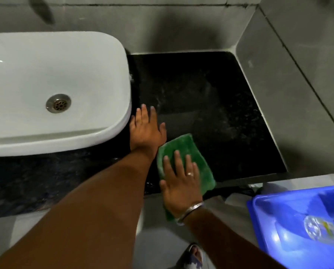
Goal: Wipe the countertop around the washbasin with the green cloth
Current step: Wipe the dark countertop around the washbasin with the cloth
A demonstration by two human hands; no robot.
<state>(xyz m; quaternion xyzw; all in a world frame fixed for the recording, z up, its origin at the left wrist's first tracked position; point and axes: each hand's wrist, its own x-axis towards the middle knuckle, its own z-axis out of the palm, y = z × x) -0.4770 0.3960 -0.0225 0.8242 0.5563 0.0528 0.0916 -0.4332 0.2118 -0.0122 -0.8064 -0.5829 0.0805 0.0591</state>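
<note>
While the left hand (145, 129) lies flat, fingers spread, the right hand (179, 181) presses open-palmed on the plush rectangular green cloth (183, 150), its long axis running away along the polished black countertop (210, 105).

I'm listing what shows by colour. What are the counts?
Green: 1, the green cloth
White: 1, the washbasin
Blue: 1, the tub
Black: 1, the countertop
Total: 4

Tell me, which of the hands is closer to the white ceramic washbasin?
Left. The left hand lies flat on the black countertop, right against the white ceramic washbasin. The right hand presses the green cloth farther out, near the front edge.
</note>
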